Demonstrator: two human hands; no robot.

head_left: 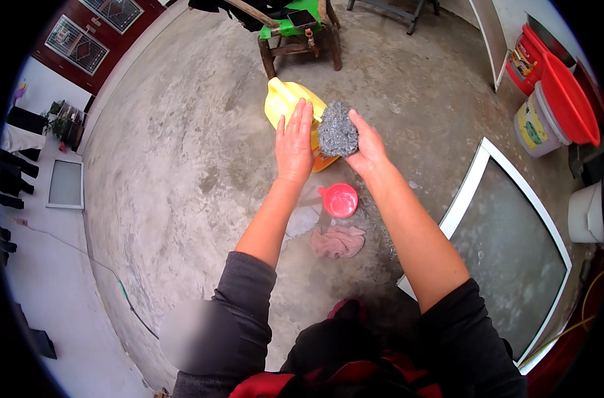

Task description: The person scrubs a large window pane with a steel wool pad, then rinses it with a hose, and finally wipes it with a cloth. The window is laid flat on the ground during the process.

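My right hand [367, 147] grips a grey steel wool scouring pad [337, 129], with the thumb along its right edge and the other fingers hidden behind it. My left hand [295, 147] is held flat just left of the pad, fingers stretched out, holding nothing. Behind both hands is a yellow plastic jug-like container with a handle [276, 93], partly covered by them; whether the left hand touches it I cannot tell. Nearer to me on the concrete floor are a small pink cup with a handle [340, 201] and a crumpled pinkish cloth [337, 242].
A white-framed screen panel [514, 245] lies at the right. Beyond it stand a red basin [567, 99], a white bucket with a label [537, 126] and another white bucket [586, 212]. A wooden chair with a green seat [298, 26] is ahead. A cable [106, 267] runs along the left wall.
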